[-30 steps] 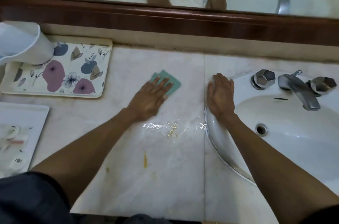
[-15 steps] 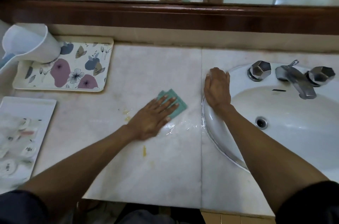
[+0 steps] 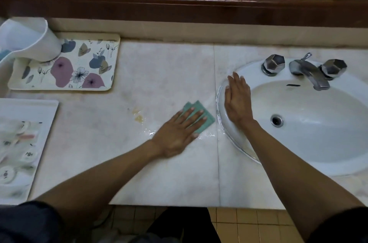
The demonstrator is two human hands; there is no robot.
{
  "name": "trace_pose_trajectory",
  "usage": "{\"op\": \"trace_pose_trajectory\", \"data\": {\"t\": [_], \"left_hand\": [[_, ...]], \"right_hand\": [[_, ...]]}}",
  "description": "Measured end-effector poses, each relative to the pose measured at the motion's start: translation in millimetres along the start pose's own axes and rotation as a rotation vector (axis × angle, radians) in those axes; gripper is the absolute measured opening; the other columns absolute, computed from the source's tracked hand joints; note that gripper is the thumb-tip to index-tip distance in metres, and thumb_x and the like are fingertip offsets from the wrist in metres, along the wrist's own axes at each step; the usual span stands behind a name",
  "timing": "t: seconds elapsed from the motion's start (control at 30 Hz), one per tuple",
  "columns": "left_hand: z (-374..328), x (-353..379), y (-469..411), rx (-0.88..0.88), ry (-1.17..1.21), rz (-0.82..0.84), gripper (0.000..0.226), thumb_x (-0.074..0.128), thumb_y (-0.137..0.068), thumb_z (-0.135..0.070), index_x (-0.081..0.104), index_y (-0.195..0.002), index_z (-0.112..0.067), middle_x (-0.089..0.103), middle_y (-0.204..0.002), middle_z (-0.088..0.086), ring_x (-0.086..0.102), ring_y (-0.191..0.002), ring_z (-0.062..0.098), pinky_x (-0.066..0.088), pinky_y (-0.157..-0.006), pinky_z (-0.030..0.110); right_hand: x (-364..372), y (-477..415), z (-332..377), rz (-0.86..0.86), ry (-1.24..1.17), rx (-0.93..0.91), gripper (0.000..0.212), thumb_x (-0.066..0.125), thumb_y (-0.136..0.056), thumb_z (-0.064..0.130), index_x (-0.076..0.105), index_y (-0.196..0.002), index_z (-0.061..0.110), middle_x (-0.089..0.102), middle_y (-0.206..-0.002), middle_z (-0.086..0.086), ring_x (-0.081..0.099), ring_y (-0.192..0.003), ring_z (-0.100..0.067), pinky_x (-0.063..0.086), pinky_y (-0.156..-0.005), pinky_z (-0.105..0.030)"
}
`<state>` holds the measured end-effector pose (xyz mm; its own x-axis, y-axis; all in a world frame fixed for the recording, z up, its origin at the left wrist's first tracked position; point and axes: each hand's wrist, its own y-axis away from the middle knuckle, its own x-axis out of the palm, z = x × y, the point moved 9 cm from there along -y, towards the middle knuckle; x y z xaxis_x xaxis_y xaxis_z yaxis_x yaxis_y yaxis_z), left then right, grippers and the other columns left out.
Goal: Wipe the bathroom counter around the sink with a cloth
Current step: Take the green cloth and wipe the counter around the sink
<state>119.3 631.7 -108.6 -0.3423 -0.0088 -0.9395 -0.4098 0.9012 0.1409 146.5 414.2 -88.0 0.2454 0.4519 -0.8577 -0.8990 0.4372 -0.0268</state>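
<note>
A folded green cloth [image 3: 201, 116] lies flat on the pale marble counter [image 3: 151, 75], just left of the white sink [image 3: 310, 123]. My left hand [image 3: 177, 133] presses flat on the cloth, fingers spread over it, so only the cloth's far corner shows. My right hand [image 3: 238, 99] rests palm down on the sink's left rim, fingers apart, holding nothing. A wet streak [image 3: 151, 133] glistens beside my left hand. A yellowish stain [image 3: 138, 116] sits on the counter left of the cloth.
A flowered tray [image 3: 83, 67] with a white cup [image 3: 27, 41] stands at the back left. A white tray [image 3: 22, 143] of small toiletries lies at the left edge. The metal tap [image 3: 308, 72] and two knobs sit behind the basin. A mirror with a wooden frame [image 3: 179, 8] runs along the back.
My left hand has slid the cloth toward me and to the right, up close to the sink rim, crossing the wet patch. My right hand stays on the sink rim.
</note>
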Motion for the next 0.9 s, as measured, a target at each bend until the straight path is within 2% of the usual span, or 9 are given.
{"op": "trace_pose_trajectory", "data": {"t": [0.1, 0.2, 0.3, 0.43, 0.53, 0.6, 0.67, 0.8, 0.9], "left_hand": [[40, -13, 3, 0.044, -0.102, 0.004, 0.055, 0.020, -0.110, -0.043, 0.012, -0.163, -0.029, 0.005, -0.171, -0.006, -0.002, -0.158, 0.016, 0.003, -0.127, 0.036], [80, -34, -37, -0.276, -0.022, -0.085, 0.056, 0.020, -0.109, -0.041, 0.010, -0.163, -0.027, 0.005, -0.171, -0.004, 0.001, -0.159, 0.020, 0.010, -0.126, 0.046], [58, -29, -62, -0.501, 0.063, -0.146, 0.059, 0.023, -0.109, -0.040, 0.009, -0.163, -0.021, 0.005, -0.172, 0.002, 0.000, -0.158, 0.029, 0.009, -0.126, 0.050], [-17, 3, -36, -0.258, 0.036, -0.073, 0.059, 0.021, -0.109, -0.041, 0.007, -0.163, -0.024, 0.002, -0.172, -0.002, -0.006, -0.158, 0.023, 0.003, -0.128, 0.044], [-23, 12, -10, -0.100, 0.019, -0.023, 0.057, 0.021, -0.110, -0.041, 0.007, -0.163, -0.027, 0.000, -0.171, -0.007, -0.009, -0.158, 0.016, -0.003, -0.128, 0.036], [-11, 9, -13, -0.013, -0.035, 0.003, 0.056, 0.021, -0.110, -0.041, 0.009, -0.163, -0.028, 0.003, -0.171, -0.007, -0.007, -0.158, 0.015, 0.000, -0.127, 0.034], [8, -1, -26, -0.029, -0.057, -0.003, 0.055, 0.021, -0.110, -0.042, 0.012, -0.163, -0.028, 0.006, -0.171, -0.006, -0.003, -0.158, 0.015, 0.004, -0.126, 0.034], [63, -33, -60, -0.236, 0.044, -0.055, 0.056, 0.018, -0.110, -0.041, 0.008, -0.163, -0.028, 0.003, -0.171, -0.006, -0.002, -0.158, 0.016, 0.006, -0.127, 0.038], [115, -46, -59, -0.328, 0.068, -0.054, 0.057, 0.021, -0.109, -0.035, 0.012, -0.163, -0.021, 0.008, -0.171, 0.003, 0.005, -0.158, 0.026, 0.011, -0.127, 0.044]], "right_hand": [[2, 10, 0, -0.003, 0.003, 0.018, 0.049, 0.028, -0.106, 0.026, 0.034, -0.152, 0.013, 0.021, -0.164, -0.007, 0.014, -0.152, -0.027, 0.006, -0.124, -0.042], [4, 28, 0, -0.026, -0.042, 0.048, 0.049, 0.028, -0.106, 0.025, 0.030, -0.154, 0.012, 0.018, -0.165, -0.008, 0.012, -0.153, -0.025, 0.005, -0.124, -0.042], [4, 32, -1, -0.022, -0.070, 0.060, 0.050, 0.027, -0.106, 0.026, 0.028, -0.154, 0.012, 0.017, -0.165, -0.007, 0.010, -0.153, -0.023, 0.005, -0.124, -0.043], [3, 31, -1, -0.023, -0.069, 0.066, 0.051, 0.027, -0.106, 0.027, 0.028, -0.155, 0.012, 0.018, -0.165, -0.007, 0.011, -0.153, -0.022, 0.005, -0.125, -0.041], [2, 31, -1, -0.024, -0.068, 0.072, 0.051, 0.027, -0.106, 0.028, 0.027, -0.155, 0.013, 0.018, -0.165, -0.006, 0.012, -0.153, -0.020, 0.005, -0.125, -0.039], [0, 30, -1, -0.034, -0.048, 0.079, 0.051, 0.028, -0.105, 0.029, 0.030, -0.154, 0.013, 0.020, -0.164, -0.006, 0.015, -0.152, -0.021, 0.007, -0.125, -0.040], [-2, 29, 4, -0.057, 0.006, 0.062, 0.050, 0.030, -0.104, 0.028, 0.033, -0.151, 0.010, 0.025, -0.162, -0.010, 0.020, -0.151, -0.024, 0.010, -0.124, -0.041], [-3, 22, 22, -0.076, 0.047, -0.007, 0.049, 0.033, -0.104, 0.028, 0.037, -0.148, 0.005, 0.028, -0.160, -0.013, 0.021, -0.150, -0.027, 0.010, -0.124, -0.040], [0, 17, 42, -0.071, 0.040, -0.076, 0.048, 0.036, -0.104, 0.027, 0.041, -0.145, 0.004, 0.028, -0.160, -0.014, 0.020, -0.150, -0.027, 0.011, -0.124, -0.039]]}}
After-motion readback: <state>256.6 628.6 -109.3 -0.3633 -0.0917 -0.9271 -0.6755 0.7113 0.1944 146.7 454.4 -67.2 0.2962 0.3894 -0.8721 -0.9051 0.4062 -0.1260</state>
